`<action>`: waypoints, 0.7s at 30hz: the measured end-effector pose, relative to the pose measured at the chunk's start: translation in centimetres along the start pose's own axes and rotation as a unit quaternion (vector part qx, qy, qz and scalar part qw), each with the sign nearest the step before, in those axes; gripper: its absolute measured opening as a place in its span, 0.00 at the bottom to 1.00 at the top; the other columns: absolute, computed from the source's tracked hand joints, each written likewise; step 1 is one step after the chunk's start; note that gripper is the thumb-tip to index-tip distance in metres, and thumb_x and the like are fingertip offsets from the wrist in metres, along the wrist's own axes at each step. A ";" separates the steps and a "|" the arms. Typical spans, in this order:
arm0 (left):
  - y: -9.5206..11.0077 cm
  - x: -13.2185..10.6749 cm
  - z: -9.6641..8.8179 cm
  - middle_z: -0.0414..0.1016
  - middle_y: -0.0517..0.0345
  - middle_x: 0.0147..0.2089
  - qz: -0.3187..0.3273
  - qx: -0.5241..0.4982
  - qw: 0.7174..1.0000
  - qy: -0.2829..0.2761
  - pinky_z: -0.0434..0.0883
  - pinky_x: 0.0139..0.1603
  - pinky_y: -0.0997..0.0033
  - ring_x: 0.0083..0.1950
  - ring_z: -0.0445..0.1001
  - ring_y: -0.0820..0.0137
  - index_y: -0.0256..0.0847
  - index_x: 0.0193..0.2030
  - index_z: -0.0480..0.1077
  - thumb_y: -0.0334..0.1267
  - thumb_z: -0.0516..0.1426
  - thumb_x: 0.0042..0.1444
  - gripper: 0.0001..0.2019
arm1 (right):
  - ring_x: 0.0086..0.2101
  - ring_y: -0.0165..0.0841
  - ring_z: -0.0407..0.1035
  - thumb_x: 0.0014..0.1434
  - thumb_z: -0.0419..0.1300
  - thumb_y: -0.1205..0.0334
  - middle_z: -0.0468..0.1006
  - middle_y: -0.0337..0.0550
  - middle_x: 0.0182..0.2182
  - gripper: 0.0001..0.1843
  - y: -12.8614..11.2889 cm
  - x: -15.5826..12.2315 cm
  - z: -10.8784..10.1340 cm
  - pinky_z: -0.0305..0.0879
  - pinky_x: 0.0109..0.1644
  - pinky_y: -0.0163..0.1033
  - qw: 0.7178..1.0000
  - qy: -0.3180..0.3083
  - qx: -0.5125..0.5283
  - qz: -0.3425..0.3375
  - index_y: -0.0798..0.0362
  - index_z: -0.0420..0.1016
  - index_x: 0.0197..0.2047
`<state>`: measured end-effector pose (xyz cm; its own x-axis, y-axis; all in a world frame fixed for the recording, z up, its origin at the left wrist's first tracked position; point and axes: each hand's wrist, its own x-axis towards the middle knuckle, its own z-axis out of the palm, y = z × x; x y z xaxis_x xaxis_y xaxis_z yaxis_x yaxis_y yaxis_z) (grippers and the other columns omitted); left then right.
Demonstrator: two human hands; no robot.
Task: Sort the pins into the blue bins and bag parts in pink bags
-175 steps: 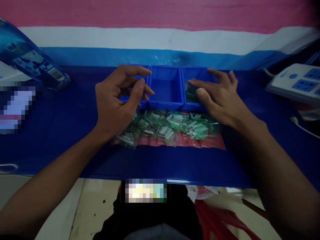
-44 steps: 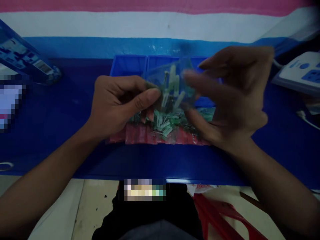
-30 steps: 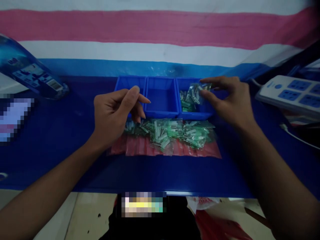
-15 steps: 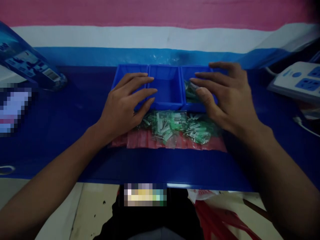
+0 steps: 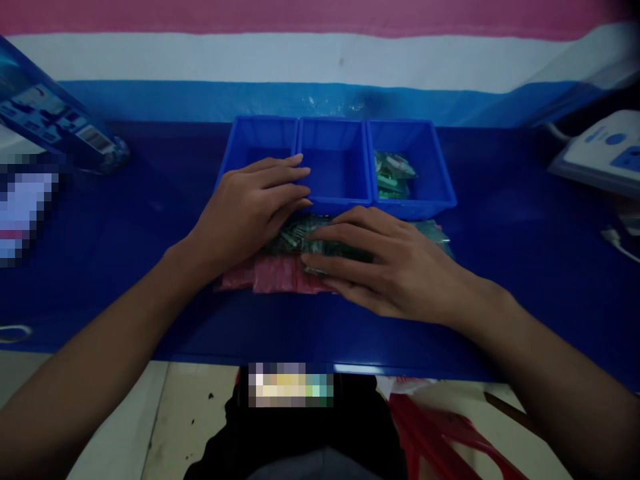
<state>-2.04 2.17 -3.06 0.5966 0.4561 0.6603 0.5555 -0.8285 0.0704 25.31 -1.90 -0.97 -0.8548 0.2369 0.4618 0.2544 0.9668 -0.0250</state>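
Three small blue bins stand in a row on a blue table: the left bin (image 5: 253, 137), the middle bin (image 5: 334, 167) and the right bin (image 5: 425, 157). The right bin holds a few clear bags of small green parts (image 5: 393, 180). In front of the bins lies a pile of such bags (image 5: 295, 237) on red bags (image 5: 273, 275). My left hand (image 5: 247, 210) lies flat, fingers stretched over the left bin's front edge and the pile. My right hand (image 5: 395, 267) lies flat on the pile with fingers extended to the left.
A blue carton (image 5: 47, 120) leans at the far left. A white power strip (image 5: 605, 150) with a cable sits at the right edge. The table's front edge (image 5: 350, 367) runs above my lap; red plastic (image 5: 450, 440) lies below.
My right hand let the bag fall into the right bin, then came down and left onto the pile. My left hand lowered and flattened over the pile's left side.
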 end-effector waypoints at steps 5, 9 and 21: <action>0.4 0.4 -0.2 0.86 0.56 0.57 0.036 0.029 0.999 0.009 0.86 0.61 0.57 0.63 0.84 0.61 0.46 0.53 0.80 0.39 0.62 0.74 0.06 | 0.52 0.45 0.77 0.74 0.62 0.60 0.83 0.53 0.55 0.16 -0.3 0.2 0.3 0.81 0.54 0.54 1.000 0.014 0.006 0.023 0.57 0.80 0.60; 1.5 0.6 -0.8 0.87 0.57 0.54 -0.024 0.039 0.999 -0.004 0.84 0.61 0.61 0.59 0.85 0.66 0.45 0.53 0.80 0.39 0.57 0.77 0.09 | 0.49 0.41 0.79 0.73 0.62 0.65 0.86 0.50 0.51 0.14 -0.7 0.3 0.4 0.82 0.51 0.48 0.999 0.026 0.011 0.024 0.59 0.80 0.58; 4.1 1.1 -1.5 0.79 0.50 0.66 0.006 0.001 0.994 0.112 0.86 0.51 0.67 0.61 0.83 0.62 0.47 0.70 0.73 0.35 0.65 0.70 0.23 | 0.45 0.36 0.84 0.65 0.70 0.71 0.87 0.40 0.50 0.15 -1.3 1.1 -1.0 0.83 0.43 0.40 0.856 0.331 0.252 0.308 0.47 0.83 0.52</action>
<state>0.01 -1.20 -0.95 0.4597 0.3627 0.8106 0.5507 -0.8325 0.0603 24.45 -3.01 0.48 -0.1433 0.7708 0.6207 0.1938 0.6369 -0.7462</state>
